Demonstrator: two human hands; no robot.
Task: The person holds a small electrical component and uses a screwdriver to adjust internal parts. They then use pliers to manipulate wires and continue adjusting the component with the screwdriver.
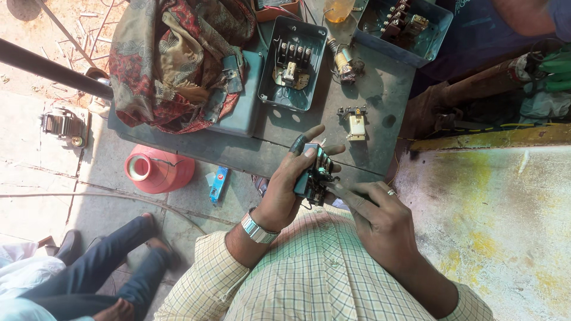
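From the head camera, the left hand (284,196) grips a small dark contactor block (313,177), fingers curled around its body, held just in front of the near edge of the grey workbench (380,95). The right hand (380,223) pinches a thin tool (331,185) whose tip touches the block. On the bench beyond lie an open starter box (292,65), a white relay part (356,126) and a patterned cloth (172,59).

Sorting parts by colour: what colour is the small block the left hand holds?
Dark teal-blue block with black and metal parts, gripped by the left hand; seen in the head view.
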